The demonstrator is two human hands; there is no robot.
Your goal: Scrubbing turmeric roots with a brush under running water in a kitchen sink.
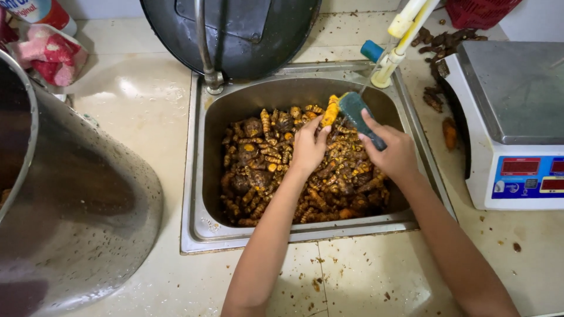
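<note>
My left hand (pixel 308 147) pinches one orange turmeric root (pixel 331 111), raised above the pile. My right hand (pixel 392 154) is clenched around the handle of a dark scrubbing brush (pixel 355 110), its head touching the root at the root's 3 o'clock. Both hands are over the steel sink (pixel 194 176), which holds a heap of muddy turmeric roots (pixel 264 170). A digital scale (pixel 517 123) stands at the sink's 3 o'clock; a large steel pot (pixel 82 205) at 9 o'clock; a dark pan (pixel 235 35) at 12 o'clock.
</note>
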